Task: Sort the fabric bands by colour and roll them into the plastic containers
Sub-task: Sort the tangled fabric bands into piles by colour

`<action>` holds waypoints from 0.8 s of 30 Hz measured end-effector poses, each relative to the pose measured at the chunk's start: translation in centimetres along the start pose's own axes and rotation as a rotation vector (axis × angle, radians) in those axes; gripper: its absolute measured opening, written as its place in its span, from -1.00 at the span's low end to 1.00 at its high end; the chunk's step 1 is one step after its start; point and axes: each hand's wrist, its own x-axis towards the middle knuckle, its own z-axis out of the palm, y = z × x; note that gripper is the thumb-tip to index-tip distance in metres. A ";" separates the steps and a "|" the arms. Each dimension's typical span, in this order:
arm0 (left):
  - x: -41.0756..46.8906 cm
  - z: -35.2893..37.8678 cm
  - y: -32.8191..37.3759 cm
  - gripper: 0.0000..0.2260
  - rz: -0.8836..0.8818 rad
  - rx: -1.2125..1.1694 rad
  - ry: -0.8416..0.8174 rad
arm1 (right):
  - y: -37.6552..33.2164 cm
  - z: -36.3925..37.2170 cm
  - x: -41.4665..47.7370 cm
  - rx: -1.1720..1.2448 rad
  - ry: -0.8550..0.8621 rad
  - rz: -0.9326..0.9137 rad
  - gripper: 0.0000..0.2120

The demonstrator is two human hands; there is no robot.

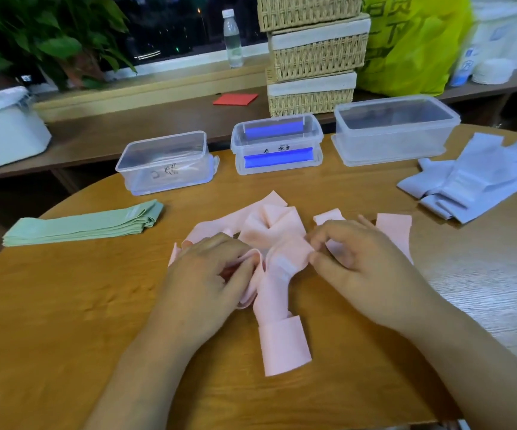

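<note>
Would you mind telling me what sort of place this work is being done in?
Probably an office or workroom: a round wooden table with the pink fabric bands, stacked wicker baskets on a side bench, and a leafy plant and water bottle by a dark window.

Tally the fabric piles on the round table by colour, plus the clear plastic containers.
Pale green fabric band stack: 1
Pink fabric band heap: 1
Pale lavender fabric band pile: 1
Clear plastic containers: 3, left, middle, right
Total: 6
</note>
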 end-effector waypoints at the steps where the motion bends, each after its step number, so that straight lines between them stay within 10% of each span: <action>1: -0.1 -0.2 0.2 -0.85 -0.006 -0.086 0.077 | -0.5 -0.4 -0.1 0.191 0.026 0.033 -0.91; 8: -0.9 -3.5 2.6 -0.79 0.054 -0.277 0.535 | -1.2 -1.5 0.1 0.778 0.162 0.206 -0.85; 14: 0.3 -2.4 -1.8 -0.57 -0.201 -0.055 0.111 | 0.1 -0.2 0.4 0.624 0.192 0.248 -0.80; 24: 0.3 -1.4 0.4 -0.69 -0.277 0.080 -0.016 | -0.6 0.2 0.5 0.456 0.154 0.261 -0.81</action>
